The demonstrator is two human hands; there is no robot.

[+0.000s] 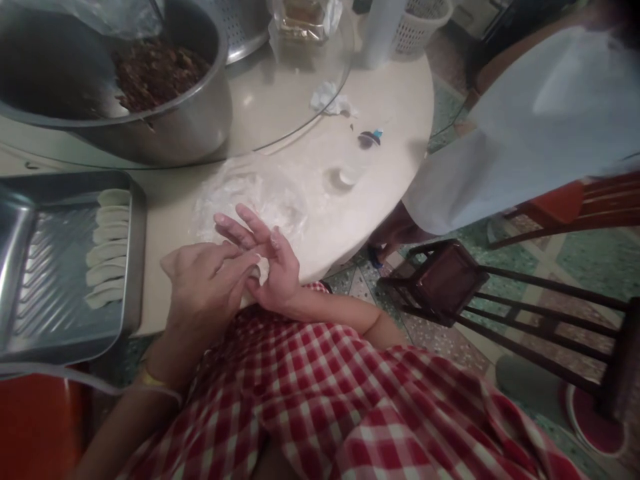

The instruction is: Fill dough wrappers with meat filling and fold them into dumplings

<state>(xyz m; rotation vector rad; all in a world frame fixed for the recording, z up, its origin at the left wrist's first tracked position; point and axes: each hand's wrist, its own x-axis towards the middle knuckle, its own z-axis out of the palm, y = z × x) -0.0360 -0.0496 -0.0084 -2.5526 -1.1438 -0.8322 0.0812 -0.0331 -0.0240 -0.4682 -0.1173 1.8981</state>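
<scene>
A small piece of dough [263,269] sits just left of the frame's middle, between the two hands and in front of the table's [385,193] near edge. It is pale, off-white and matte, with a soft, rounded edge showing beside the palm; the fingers cover much of it, so its full outline cannot be told. The right hand [277,263] lies palm up under it, loosely cupped, the fingers spread toward the upper left and whitened at the tips. The left hand [207,280], its back to the camera, is curled over, its fingertips drawn together on the dough; the exact hold is partly hidden.

Behind the hands, at the middle of the frame, a clear plastic sheet [280,200] dusted with white powder lies on the table. To its right is a small white disc [347,176]. At the left edge, a metal tray [55,267] holds a column of pale, half-moon dumplings [107,250] along its right side, the same off-white as the dough. In the upper left stands a large metal bowl [200,127] with a dark brown, chopped filling [155,73].
</scene>
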